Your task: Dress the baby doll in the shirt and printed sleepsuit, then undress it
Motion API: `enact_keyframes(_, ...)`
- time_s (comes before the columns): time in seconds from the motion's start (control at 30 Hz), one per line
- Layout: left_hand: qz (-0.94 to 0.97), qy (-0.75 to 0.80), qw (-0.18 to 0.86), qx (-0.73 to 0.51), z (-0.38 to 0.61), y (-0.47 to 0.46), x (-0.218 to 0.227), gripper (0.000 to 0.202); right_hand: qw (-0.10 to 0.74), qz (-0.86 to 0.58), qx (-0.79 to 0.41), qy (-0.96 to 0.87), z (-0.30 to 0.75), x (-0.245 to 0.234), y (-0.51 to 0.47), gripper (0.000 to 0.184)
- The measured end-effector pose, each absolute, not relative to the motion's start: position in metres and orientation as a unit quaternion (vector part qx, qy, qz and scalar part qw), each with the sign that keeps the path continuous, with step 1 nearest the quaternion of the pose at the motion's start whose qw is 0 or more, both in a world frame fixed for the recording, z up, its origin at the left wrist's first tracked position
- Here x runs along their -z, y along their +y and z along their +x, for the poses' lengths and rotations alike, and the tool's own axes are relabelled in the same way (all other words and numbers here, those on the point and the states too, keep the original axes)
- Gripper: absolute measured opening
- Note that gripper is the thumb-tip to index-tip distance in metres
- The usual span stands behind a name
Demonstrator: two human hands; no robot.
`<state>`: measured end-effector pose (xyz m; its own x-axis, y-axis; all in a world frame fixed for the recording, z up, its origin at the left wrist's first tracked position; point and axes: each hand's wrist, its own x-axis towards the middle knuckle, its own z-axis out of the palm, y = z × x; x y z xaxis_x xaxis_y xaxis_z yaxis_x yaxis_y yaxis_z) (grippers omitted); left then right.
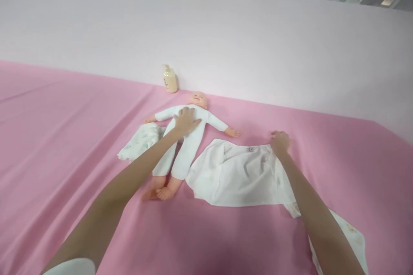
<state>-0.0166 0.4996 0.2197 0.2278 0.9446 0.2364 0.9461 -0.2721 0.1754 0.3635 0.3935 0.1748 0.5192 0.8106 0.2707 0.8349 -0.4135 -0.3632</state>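
A baby doll [190,154] in a white long-sleeved suit lies on its back on the pink cloth, arms spread and bare feet towards me. My left hand [187,121] rests on the doll's chest, fingers apart, holding nothing. To the doll's right a small white garment [245,176] is spread out, with a little label at its neck edge. My right hand [280,142] is at the garment's upper right corner, its fingers bent and somewhat blurred. Whether it grips the fabric I cannot tell. My right forearm hides part of the garment's right side.
A pale yellow pump bottle [170,79] stands behind the doll against the white wall [206,38]. Folded white printed cloth [142,142] lies partly under the doll's left side in view. Another white printed cloth [350,236] lies beneath my right forearm. The pink sheet [64,137] has folds at left.
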Motion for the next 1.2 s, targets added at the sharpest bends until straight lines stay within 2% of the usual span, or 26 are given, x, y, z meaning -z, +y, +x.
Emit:
enact_keyframes(0.03,-0.766,-0.624,-0.033,0.150,-0.023,0.503,-0.222,0.058,0.251,-0.824,0.041,-0.507,0.342,-0.179,0.400,0.025)
enact_keyframes(0.1,-0.723,-0.663,-0.103,0.165,-0.034,0.509,-0.224,0.064,0.322,-0.774,-0.044,-0.544,0.286,-0.186,0.411,0.022)
enact_keyframes(0.17,-0.676,-0.699,-0.149,0.181,-0.039,0.512,-0.224,0.068,0.362,-0.698,-0.265,-0.559,0.220,-0.189,0.422,0.019)
enact_keyframes(0.23,-0.646,-0.719,-0.170,0.193,-0.039,0.512,-0.224,0.071,0.371,-0.590,-0.501,-0.513,0.159,-0.188,0.430,0.032)
enact_keyframes(0.27,-0.642,-0.719,-0.173,0.201,-0.037,0.511,-0.225,0.071,0.374,-0.563,-0.530,-0.513,0.134,-0.187,0.432,0.039)
enact_keyframes(0.43,-0.668,-0.676,-0.168,0.263,-0.033,0.496,-0.242,0.065,0.532,-0.478,-0.510,-0.477,0.086,-0.190,0.431,0.049)
enact_keyframes(0.6,-0.741,-0.539,-0.185,0.356,-0.029,0.445,-0.289,0.046,0.575,-0.495,-0.484,-0.437,0.118,-0.235,0.392,0.059)
enact_keyframes(0.77,-0.810,-0.422,-0.228,0.337,-0.008,0.368,-0.326,0.054,0.556,-0.562,-0.439,-0.428,0.172,-0.294,0.324,0.053)
enact_keyframes(0.9,-0.858,-0.307,-0.282,0.301,0.024,0.323,-0.301,0.057,0.513,-0.636,-0.415,-0.400,0.213,-0.297,0.274,0.048)
enact_keyframes(1.03,-0.851,-0.278,-0.336,0.294,0.052,0.307,-0.249,0.046,0.498,-0.680,-0.393,-0.368,0.240,-0.259,0.245,0.044)
enact_keyframes(1.2,-0.842,-0.247,-0.363,0.313,0.068,0.304,-0.203,0.037,0.486,-0.675,-0.438,-0.342,0.259,-0.216,0.227,0.045)
